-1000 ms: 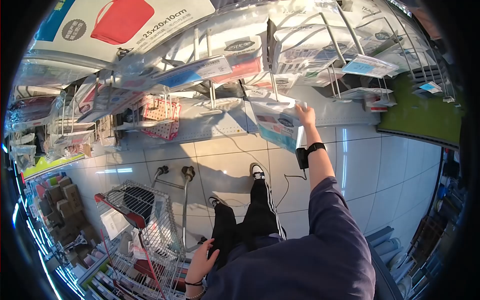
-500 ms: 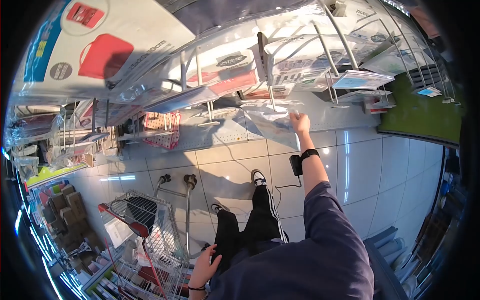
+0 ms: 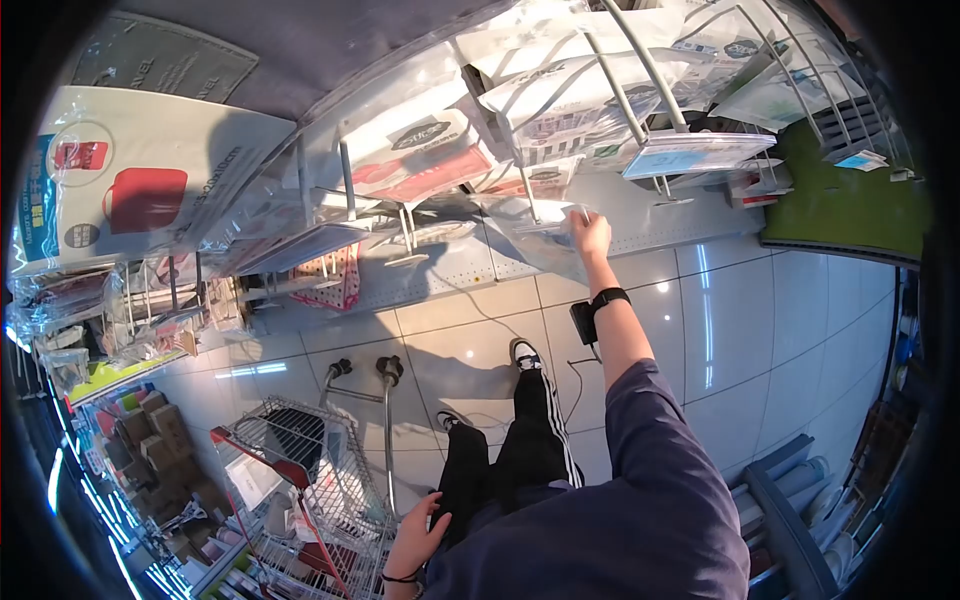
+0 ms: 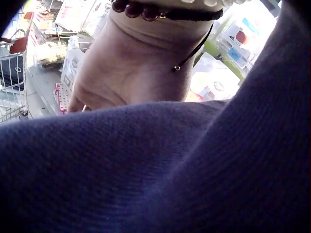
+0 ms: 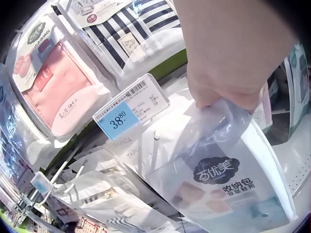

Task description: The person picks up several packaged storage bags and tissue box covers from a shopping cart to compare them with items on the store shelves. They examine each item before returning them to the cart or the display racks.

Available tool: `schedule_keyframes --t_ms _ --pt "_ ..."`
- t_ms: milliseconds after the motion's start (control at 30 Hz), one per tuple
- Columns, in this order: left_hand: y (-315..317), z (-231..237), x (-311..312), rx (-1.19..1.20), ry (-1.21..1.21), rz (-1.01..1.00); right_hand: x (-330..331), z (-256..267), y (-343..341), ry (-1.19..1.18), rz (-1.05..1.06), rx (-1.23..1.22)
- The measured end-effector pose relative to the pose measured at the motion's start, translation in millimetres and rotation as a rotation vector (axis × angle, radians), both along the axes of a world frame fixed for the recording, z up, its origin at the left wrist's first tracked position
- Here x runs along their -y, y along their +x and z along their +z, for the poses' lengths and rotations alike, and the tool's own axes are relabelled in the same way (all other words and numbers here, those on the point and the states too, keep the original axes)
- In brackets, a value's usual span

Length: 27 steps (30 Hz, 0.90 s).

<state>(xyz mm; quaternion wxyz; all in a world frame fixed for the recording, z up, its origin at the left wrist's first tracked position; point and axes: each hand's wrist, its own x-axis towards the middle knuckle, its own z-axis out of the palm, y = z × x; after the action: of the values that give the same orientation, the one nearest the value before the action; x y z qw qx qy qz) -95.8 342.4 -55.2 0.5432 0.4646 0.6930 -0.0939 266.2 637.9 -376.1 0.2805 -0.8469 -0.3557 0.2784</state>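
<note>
My right hand point(image 3: 592, 236) pinches the top edge of a clear-wrapped storage bag pack point(image 5: 221, 182) with a dark label and a teal lower part. In the head view the pack hangs just below the shelf hooks, foreshortened and partly behind the hand. Right beside it in the right wrist view is a price tag point(image 5: 127, 112) reading 38.80, with a hook end under it. The fingertips on the pack's far side are hidden. My left hand point(image 3: 416, 535) hangs relaxed by the thigh, near the cart, holding nothing; in the left wrist view the shirt covers its fingers.
A wire shopping cart point(image 3: 300, 490) with goods in it stands at the left. Metal hooks point(image 3: 630, 80) carrying wrapped packs jut from the rack ahead. A large white pack point(image 3: 160, 185) with a red bag picture hangs at upper left. A green panel point(image 3: 845, 200) borders the right.
The storage bag pack has turned from showing its printed front to lying foreshortened, as my right hand moved slightly left and toward the rack. The head view has shifted; the left hand stays relaxed.
</note>
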Motion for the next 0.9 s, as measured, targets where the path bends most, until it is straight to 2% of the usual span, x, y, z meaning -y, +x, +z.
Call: schedule_keyframes --t_ms 133,233,300,400,433,467,500,533,567,600,633,733,800,867,900 --pt "5 1 -4 0.006 0.027 0.012 -18 -16 -2 0.110 -0.070 0.017" --pt "7 4 -7 0.001 0.043 -0.011 -8 -18 1 0.136 0.005 -0.056" --pt "6 8 -9 0.013 0.056 -0.021 18 -13 -6 0.281 -0.019 0.155" --pt "-1 12 -6 0.031 0.058 0.002 78 -10 -12 0.215 0.041 0.092" --pt "-5 12 -3 0.036 0.075 0.017 108 -30 -8 0.035 0.189 0.069" --pt "-11 11 1 0.027 0.098 -0.004 131 -21 -11 -0.207 0.286 -0.031" --pt "-16 10 7 0.016 0.121 -0.016 154 -18 -14 -0.442 0.489 -0.052" --pt "-20 11 12 0.030 0.163 -0.003 189 -29 -17 -0.503 0.686 -0.032" --pt "-23 12 16 0.028 0.187 0.042 251 -151 -6 -0.485 1.047 0.106" --pt "-28 14 20 0.041 0.218 0.033 249 -57 -24 -0.783 0.991 -0.146" --pt "-35 16 27 0.049 0.247 0.031 281 -54 -28 -0.690 0.996 -0.141" --pt "-61 12 51 0.053 0.320 0.111 331 -33 -47 -0.692 1.064 -0.127" --pt "-86 10 69 0.138 0.357 0.267 338 -15 -60 -0.757 1.071 -0.222" --pt "-125 6 95 0.073 0.294 0.382 339 -11 -68 -0.782 1.073 -0.310" --pt "-155 -18 119 -0.050 0.414 0.357 329 -10 -76 -0.764 1.061 -0.344"
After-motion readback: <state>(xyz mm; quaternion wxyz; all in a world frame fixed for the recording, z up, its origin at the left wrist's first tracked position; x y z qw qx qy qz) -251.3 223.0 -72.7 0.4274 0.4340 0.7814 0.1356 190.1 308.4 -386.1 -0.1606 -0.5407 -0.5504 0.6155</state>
